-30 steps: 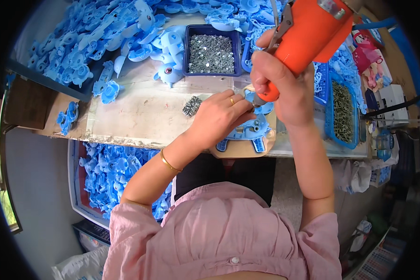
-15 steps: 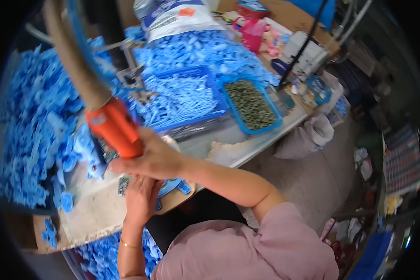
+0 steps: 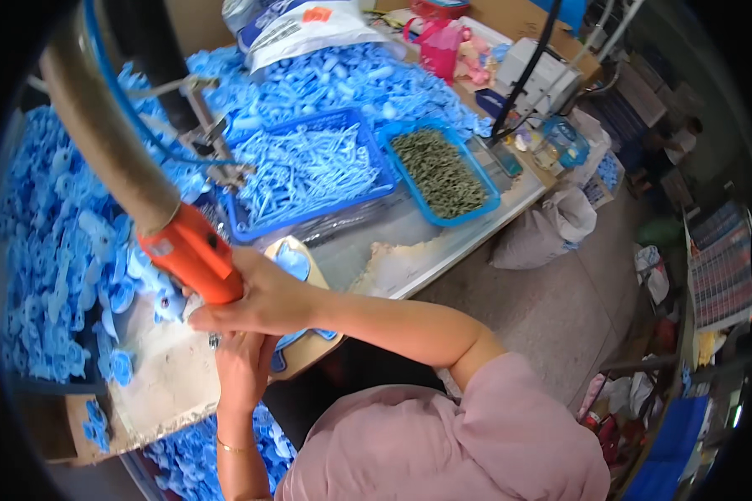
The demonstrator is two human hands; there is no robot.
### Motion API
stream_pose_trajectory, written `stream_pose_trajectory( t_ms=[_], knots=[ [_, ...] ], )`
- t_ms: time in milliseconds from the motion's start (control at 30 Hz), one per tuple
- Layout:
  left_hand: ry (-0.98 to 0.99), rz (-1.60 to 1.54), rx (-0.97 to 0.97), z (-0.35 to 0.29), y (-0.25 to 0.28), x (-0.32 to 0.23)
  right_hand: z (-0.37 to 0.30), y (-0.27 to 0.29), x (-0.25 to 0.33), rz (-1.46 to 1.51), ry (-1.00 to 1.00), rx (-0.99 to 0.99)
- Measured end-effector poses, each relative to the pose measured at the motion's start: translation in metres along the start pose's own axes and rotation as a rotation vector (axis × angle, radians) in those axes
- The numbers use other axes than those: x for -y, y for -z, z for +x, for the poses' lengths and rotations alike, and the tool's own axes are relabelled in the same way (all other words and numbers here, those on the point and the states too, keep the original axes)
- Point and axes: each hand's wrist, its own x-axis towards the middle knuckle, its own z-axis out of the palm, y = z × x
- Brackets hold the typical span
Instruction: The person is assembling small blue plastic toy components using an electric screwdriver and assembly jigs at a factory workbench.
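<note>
My right hand [image 3: 267, 294] is wrapped round an orange power screwdriver [image 3: 194, 255], which hangs from a thick beige hose [image 3: 109, 142]. The tool tilts, and its tip is hidden by my fingers. Directly below, my left hand [image 3: 244, 367] has its fingers closed and partly covered by the right hand. Whatever it holds is hidden. Beside it, blue plastic parts [image 3: 289, 337] lie on a tan board [image 3: 316, 280]. A few small metal pieces [image 3: 214, 341] show at the left hand's edge.
Blue plastic parts [image 3: 50, 250] heap up at left. A blue basket [image 3: 386, 177] holds light blue stick-like pieces; a blue tray [image 3: 486, 209] holds small dark green screw-like pieces. A metal bracket [image 3: 213, 142] stands behind the screwdriver. A sack [image 3: 551, 230] sits on the floor at right.
The screwdriver and right hand have shifted slightly left and down, the hose swinging left with them. The small metal pieces by my left hand are now more covered. The view has shifted a little.
</note>
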Motion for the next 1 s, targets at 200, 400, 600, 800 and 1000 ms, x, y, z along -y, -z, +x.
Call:
stream_pose_trajectory(
  t_ms=[200, 400, 600, 800, 1000],
  knots=[
    [0.017, 0.010, -0.026, -0.011, 0.000, 0.008, -0.006, 0.001, -0.007, -0.190, 0.053, -0.089],
    [0.197, 0.056, -0.010, -0.024, 0.005, 0.008, -0.004, 0.002, -0.014, -0.185, 0.000, -0.096],
    [0.246, 0.089, -0.134, -0.033, -0.018, 0.014, 0.006, -0.002, -0.040, -0.246, 0.098, -0.091],
    [0.253, 0.110, -0.186, -0.028, -0.028, 0.018, 0.008, 0.003, -0.050, -0.249, 0.055, -0.096],
    [0.256, 0.120, -0.225, -0.023, -0.037, 0.019, 0.007, 0.000, -0.053, -0.248, 0.066, -0.145]
  ],
)
